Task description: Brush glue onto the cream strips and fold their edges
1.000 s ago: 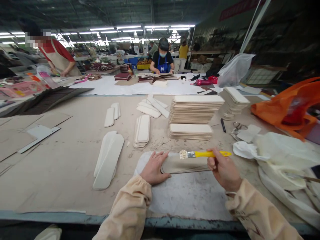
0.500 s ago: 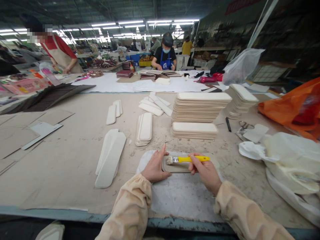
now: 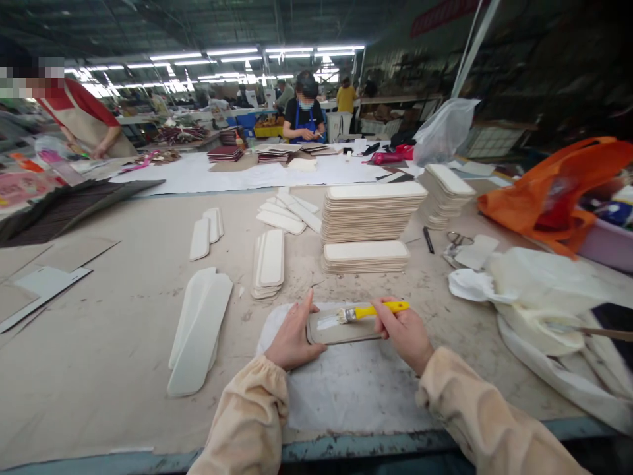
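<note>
My right hand (image 3: 403, 328) is closed round the yellow handle of a paintbrush (image 3: 368, 311). Its bristles rest on a long grey-beige panel with rounded corners (image 3: 324, 335), where a white wet smear shows. At the panel's left end lies my left hand (image 3: 293, 333), thumb and forefinger spread apart along the panel's edges. Under the panel is a whitish sheet (image 3: 346, 389), stained in places. My right hand covers the panel's right end.
Stacks of cream panels (image 3: 366, 254) stand beyond my hands, with loose panels (image 3: 200, 336) to the left. On the right are scissors (image 3: 457, 241), a black pen (image 3: 428, 240), a plastic-lined container (image 3: 539, 310) and an orange bag (image 3: 539, 204). Co-workers stand across the table.
The view has turned a little to the right. The brush has shifted along the panel away from my left hand, and a white smear now shows behind its bristles.
</note>
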Available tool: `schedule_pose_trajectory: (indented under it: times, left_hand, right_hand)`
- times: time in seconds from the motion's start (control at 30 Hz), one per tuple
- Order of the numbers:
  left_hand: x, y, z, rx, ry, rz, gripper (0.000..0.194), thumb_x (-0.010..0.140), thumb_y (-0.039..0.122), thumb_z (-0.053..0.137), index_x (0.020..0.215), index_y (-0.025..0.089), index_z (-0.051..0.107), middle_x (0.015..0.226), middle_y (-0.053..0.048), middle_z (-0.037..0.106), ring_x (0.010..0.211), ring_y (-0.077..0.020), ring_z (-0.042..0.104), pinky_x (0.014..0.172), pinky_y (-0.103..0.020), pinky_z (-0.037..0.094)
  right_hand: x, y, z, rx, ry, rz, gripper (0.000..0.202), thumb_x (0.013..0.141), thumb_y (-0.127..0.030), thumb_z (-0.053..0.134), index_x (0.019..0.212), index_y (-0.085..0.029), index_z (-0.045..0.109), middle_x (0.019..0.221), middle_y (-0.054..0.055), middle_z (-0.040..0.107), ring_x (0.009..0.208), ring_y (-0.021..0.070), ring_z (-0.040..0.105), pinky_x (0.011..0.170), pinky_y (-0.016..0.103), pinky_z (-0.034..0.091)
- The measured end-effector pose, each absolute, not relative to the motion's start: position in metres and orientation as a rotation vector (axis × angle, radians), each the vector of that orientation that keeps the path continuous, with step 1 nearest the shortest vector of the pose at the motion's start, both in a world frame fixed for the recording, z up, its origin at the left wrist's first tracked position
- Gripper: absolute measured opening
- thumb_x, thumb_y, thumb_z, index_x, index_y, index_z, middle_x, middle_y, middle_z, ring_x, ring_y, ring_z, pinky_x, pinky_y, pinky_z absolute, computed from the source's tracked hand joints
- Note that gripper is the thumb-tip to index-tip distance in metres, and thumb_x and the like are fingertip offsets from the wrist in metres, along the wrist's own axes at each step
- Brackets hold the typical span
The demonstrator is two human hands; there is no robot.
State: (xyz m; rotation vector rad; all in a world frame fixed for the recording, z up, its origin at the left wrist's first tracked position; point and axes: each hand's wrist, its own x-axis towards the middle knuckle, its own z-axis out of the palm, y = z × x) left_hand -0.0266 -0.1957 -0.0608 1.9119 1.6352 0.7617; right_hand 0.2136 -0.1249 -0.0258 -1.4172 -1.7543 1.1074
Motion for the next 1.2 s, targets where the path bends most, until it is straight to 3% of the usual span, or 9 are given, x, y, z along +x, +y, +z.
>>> schedule_pose_trajectory:
  times: [0.47,0.77,0.97,1.2]
  left_hand:
    - [-0.028,-0.194,-0.064,1.981,1.653,0.747,0.110,0.066,0.022,0.068,0.149,0.024,-0.003,0.127,-0.008,0.052,0.126,-0.0294,0.041,0.112,-0.051,0.025]
    - [-0.028,-0.194,-0.064,1.994,1.649,0.770,0.109,0.064,0.021,0.069,0.149,0.022,0.000,0.124,-0.008,0.053,0.121,-0.0281,0.045,0.109,-0.048,0.030]
    - [-0.027,-0.195,-0.061,1.975,1.625,0.760,0.112,0.063,0.022,0.069,0.150,0.023,-0.002,0.125,-0.009,0.052,0.121,-0.0293,0.045,0.109,-0.049,0.030]
    - [-0.026,-0.194,-0.060,1.979,1.637,0.751,0.114,0.061,0.022,0.071,0.150,0.023,0.000,0.123,-0.008,0.053,0.119,-0.0287,0.046,0.109,-0.050,0.029]
  right_hand:
    - [0.285,-0.098,-0.012,-1.747,-1.782,0.617,0.051,0.086,-0.050,0.041,0.045,-0.022,0.052,0.049,0.002,0.059,0.049,0.0157,0.055,0.057,0.029,0.038]
    - [0.300,-0.097,-0.002,-1.752,-1.674,0.527,0.032,0.084,-0.048,0.047,0.072,-0.021,0.061,0.047,0.000,0.058,0.050,0.0172,0.056,0.055,0.029,0.036]
    - [0.250,-0.123,-0.005,-1.408,-1.557,1.076,0.045,0.086,-0.056,0.047,0.057,-0.021,0.051,0.046,-0.003,0.049,0.044,0.0120,0.047,0.054,0.026,0.039]
    - [0.188,-0.148,-0.023,-1.237,-1.517,1.469,0.042,0.084,-0.060,0.050,0.075,-0.020,0.058,0.051,-0.003,0.056,0.043,0.0116,0.050,0.051,0.025,0.042]
